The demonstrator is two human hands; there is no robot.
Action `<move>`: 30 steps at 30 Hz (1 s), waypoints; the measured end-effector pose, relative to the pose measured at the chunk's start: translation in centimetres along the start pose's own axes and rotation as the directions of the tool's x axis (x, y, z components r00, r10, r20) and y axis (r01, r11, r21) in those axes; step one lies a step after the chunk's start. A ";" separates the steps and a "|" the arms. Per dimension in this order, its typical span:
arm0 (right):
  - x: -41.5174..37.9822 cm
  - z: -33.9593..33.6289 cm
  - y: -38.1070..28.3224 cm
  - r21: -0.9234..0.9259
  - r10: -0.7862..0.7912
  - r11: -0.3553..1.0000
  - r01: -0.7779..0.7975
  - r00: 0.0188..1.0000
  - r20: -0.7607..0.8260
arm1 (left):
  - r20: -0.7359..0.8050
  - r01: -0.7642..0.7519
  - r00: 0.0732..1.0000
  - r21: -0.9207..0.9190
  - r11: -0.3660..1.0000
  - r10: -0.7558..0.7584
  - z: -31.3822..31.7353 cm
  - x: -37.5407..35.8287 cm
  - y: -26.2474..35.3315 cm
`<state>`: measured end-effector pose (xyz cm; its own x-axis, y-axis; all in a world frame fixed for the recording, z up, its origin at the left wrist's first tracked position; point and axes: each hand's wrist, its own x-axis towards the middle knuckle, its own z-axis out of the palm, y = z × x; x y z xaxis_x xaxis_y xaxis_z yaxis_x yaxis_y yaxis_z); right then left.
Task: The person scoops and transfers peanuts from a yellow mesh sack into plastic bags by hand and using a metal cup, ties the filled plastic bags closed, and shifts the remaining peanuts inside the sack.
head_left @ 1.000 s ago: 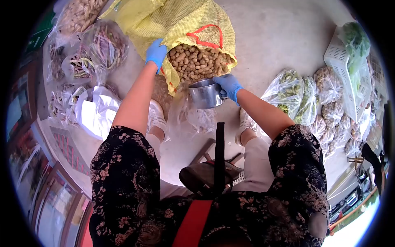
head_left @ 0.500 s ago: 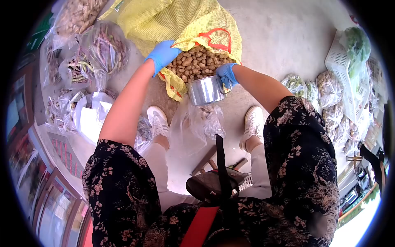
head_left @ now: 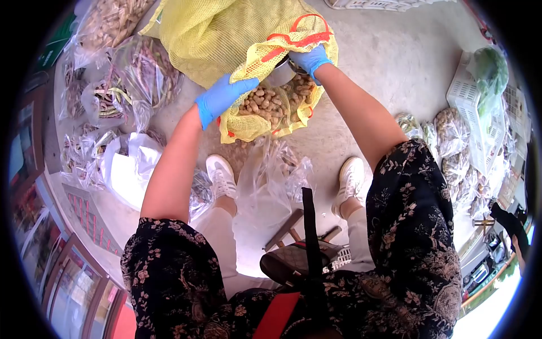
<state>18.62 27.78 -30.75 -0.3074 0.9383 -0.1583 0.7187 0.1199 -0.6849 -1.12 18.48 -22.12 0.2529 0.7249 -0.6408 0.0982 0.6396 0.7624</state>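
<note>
A big yellow mesh sack (head_left: 209, 39) with red trim lies on the floor ahead, its mouth facing me. Inside the mouth are unshelled peanuts (head_left: 264, 104). My left hand (head_left: 221, 101), in a blue glove, is closed on the left edge of the mesh. In a matching glove, my right hand (head_left: 311, 60) grips a metal mug (head_left: 279, 75) within the sack's mouth, under the upper rim. Mesh and fingers hide much of the mug. Below the sack, a clear plastic bag (head_left: 271, 175) lies between my shoes.
On the left are plastic bags of long beans (head_left: 148, 70) and a bag of peanuts (head_left: 116, 22). White crates (head_left: 468, 93) and bagged produce (head_left: 451, 133) line the right side. A small stool (head_left: 282, 231) and a brown bag (head_left: 293, 261) are close to my body.
The mug has gone from the sack's near edge up and deeper into its mouth with my right hand. My left hand has shifted slightly down, and the mesh rim now covers more peanuts.
</note>
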 end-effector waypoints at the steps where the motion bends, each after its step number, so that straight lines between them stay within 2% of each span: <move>1: 0.8 0.2 -0.3 -0.156 -0.068 0.986 0.063 0.997 -0.025 | -0.032 -0.011 0.999 -0.089 0.996 0.008 0.0 -0.1 -0.2; 2: 1.0 0.4 -1.1 -0.097 0.068 0.993 -0.065 0.997 0.026 | -0.090 -0.072 0.994 -0.086 0.994 0.064 -0.1 0.0 -1.0; 4: 0.4 2.5 -0.5 -0.158 -0.080 0.986 0.058 0.987 -0.139 | -0.210 -0.207 0.959 -0.065 0.976 0.189 -1.2 0.7 -2.4; 5: -1.1 0.6 -2.4 -0.009 0.214 0.977 -0.214 0.976 0.042 | -0.327 -0.235 0.922 -0.050 0.971 0.206 -2.1 1.0 -1.9; 7: -2.4 -1.0 -2.0 -0.001 0.234 0.972 -0.236 0.963 0.137 | -0.542 -0.277 0.810 -0.020 0.961 0.222 -4.1 1.9 -1.1; 8: -2.8 -1.6 -1.4 0.001 0.247 0.968 -0.251 0.951 0.187 | -0.608 -0.254 0.736 0.160 0.954 0.298 -5.0 2.4 -0.9; 10: -4.3 0.3 1.3 0.217 0.389 0.861 -0.461 0.869 0.305 | -0.669 -0.140 0.572 0.490 0.861 0.474 -6.1 3.0 -0.5; 11: -5.4 1.4 2.3 0.168 0.398 0.876 -0.453 0.874 0.279 | -0.547 -0.018 0.384 0.801 0.599 0.744 -3.7 1.9 1.0; 12: -6.9 1.9 2.1 0.309 0.429 0.805 -0.507 0.856 0.289 | -0.292 0.179 0.231 0.951 0.254 0.928 -0.1 0.3 2.2; 13: -7.3 2.8 2.6 0.344 0.427 0.792 -0.505 0.860 0.279 | -0.162 -0.062 0.348 0.979 0.195 0.923 2.5 -1.1 1.7; 14: -7.8 3.7 3.1 0.378 0.427 0.778 -0.502 0.863 0.269 | -0.007 -0.306 0.426 0.940 0.151 0.905 4.4 -1.9 0.9; 15: -7.7 4.7 3.7 0.334 0.382 0.829 -0.448 0.891 0.246 | -0.004 -0.384 0.774 0.791 0.475 0.633 5.3 -1.8 -0.8; 16: -7.5 4.2 3.0 0.286 0.424 0.791 -0.541 0.822 0.381 | 0.128 -0.281 0.958 0.586 0.760 0.255 5.8 -1.6 -3.1; 17: -7.3 3.7 2.4 0.214 0.454 0.757 -0.618 0.732 0.507 | 0.051 -0.208 0.966 0.733 0.648 0.253 5.9 -1.1 -5.2; 18: -7.7 2.5 1.3 0.071 0.159 0.972 -0.225 0.846 0.508 | -0.025 -0.118 0.964 0.849 0.514 0.263 5.7 -0.3 -7.1; 19: -8.0 3.2 2.0 0.149 0.234 0.926 -0.346 0.839 0.491 | -0.091 -0.020 0.955 0.930 0.368 0.283 5.6 0.4 -8.1; 20: -8.2 3.4 2.1 0.226 0.310 0.860 -0.457 0.821 0.479 | -0.215 0.127 0.907 0.960 0.251 0.362 4.9 0.5 -7.6; 21: -7.7 2.7 2.8 0.118 0.307 0.901 -0.418 0.805 0.508 | -0.317 0.283 0.833 0.948 0.142 0.453 3.7 0.7 -6.8; 22: -7.1 1.7 3.5 0.074 0.360 0.863 -0.500 0.711 0.604 | -0.353 0.321 0.799 0.935 0.151 0.487 1.5 1.4 -6.1; 23: -7.0 0.1 3.7 0.061 0.368 0.855 -0.516 0.685 0.628 | -0.394 0.367 0.755 0.916 0.161 0.523 -1.0 2.1 -5.6; 25: -7.8 -1.7 5.9 0.069 0.367 0.836 -0.544 0.648 0.667 | -0.420 0.476 0.786 0.879 -0.011 0.454 -4.4 2.3 -5.4; 26: -8.4 -2.2 6.8 0.089 0.357 0.826 -0.557 0.639 0.682 | -0.383 0.452 0.774 0.892 -0.016 0.504 -5.0 2.3 -5.4; 28: -9.9 -4.3 7.6 0.014 0.337 0.880 -0.474 0.646 0.685 | -0.295 0.388 0.745 0.921 -0.029 0.599 -5.3 2.5 -5.4; 29: -10.7 -5.3 7.9 -0.023 0.326 0.903 -0.430 0.648 0.688 | -0.137 0.168 0.760 0.986 0.011 0.636 -3.4 1.6 -4.4; 30: -11.5 -5.5 9.6 0.011 0.229 0.950 -0.311 0.724 0.651 | 0.018 -0.062 0.736 0.997 0.040 0.677 -0.4 0.2 -3.5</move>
<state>32.52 19.90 -31.58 -0.4639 0.4954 -0.7344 0.7716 -0.1814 -0.6097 -1.82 16.50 -24.98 0.2699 0.9618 0.0461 0.9482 -0.2738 0.1608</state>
